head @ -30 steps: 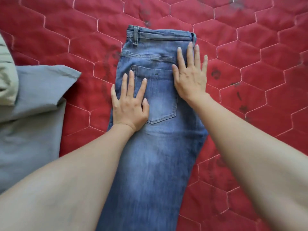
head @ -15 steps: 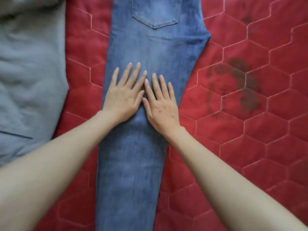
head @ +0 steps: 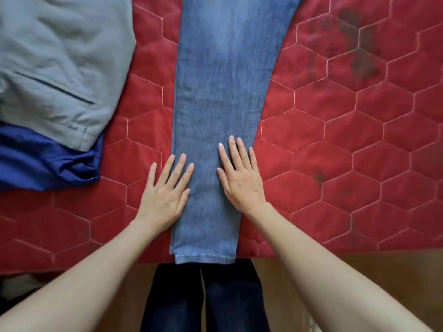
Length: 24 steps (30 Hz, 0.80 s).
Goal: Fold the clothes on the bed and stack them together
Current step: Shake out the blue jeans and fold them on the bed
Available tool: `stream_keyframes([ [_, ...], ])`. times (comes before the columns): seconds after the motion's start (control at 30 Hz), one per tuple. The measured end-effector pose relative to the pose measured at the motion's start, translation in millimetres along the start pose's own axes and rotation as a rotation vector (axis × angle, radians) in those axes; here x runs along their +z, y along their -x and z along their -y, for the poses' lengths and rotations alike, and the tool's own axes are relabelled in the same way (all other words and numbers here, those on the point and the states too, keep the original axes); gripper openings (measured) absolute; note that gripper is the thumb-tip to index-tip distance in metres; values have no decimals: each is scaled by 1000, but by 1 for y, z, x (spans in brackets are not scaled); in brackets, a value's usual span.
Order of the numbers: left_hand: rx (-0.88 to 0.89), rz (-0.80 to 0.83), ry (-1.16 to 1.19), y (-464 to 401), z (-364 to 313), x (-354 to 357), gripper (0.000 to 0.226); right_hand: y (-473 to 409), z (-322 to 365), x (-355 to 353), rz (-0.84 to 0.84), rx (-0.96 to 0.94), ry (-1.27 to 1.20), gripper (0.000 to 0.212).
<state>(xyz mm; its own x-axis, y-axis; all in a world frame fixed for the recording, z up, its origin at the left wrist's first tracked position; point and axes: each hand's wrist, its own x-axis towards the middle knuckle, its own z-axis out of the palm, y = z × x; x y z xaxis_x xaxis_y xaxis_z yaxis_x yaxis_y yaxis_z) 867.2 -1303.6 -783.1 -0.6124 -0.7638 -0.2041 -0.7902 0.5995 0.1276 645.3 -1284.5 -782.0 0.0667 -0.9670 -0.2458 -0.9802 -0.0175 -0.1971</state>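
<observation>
A pair of blue jeans (head: 223,92), folded lengthwise leg on leg, lies flat down the middle of the red quilted bed cover (head: 347,140). Its hem sits right at the bed's near edge. My left hand (head: 165,195) presses flat on the left edge of the lower leg, fingers straight and spread. On the right edge of the same leg rests my right hand (head: 239,178), also flat with straight fingers. Neither hand grips the cloth.
Grey trousers (head: 60,63) lie at the upper left over a dark blue garment (head: 40,161). The bed's near edge runs across the bottom, with wooden floor (head: 359,271) and my dark trouser legs (head: 203,298) below it.
Both hands have slid down the jeans from the back pocket to the lower leg near the hem and have moved apart to its two edges. My view has followed them down.
</observation>
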Motion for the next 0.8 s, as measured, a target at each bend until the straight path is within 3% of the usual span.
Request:
stream_keyframes([
  [0.17, 286, -19, -42, 45, 1, 1, 52, 78, 38, 21, 5, -8, -15, 55],
  [0.43, 490, 117, -66, 108, 6, -5, 59, 171, 65, 32, 69, -68, -65, 65],
  [0.57, 575, 96, -65, 112, 10, -4, 70, 182, 60, 32, 5, -153, -45, 60],
  [0.7, 700, -97, -48, 94, 9, -1, 33, 177, 53, 33, -130, -208, -53, 45],
  [0.8, 832, -161, -14, 80, 17, 1, 27, 175, 46, 31, -182, -268, -50, 41],
])
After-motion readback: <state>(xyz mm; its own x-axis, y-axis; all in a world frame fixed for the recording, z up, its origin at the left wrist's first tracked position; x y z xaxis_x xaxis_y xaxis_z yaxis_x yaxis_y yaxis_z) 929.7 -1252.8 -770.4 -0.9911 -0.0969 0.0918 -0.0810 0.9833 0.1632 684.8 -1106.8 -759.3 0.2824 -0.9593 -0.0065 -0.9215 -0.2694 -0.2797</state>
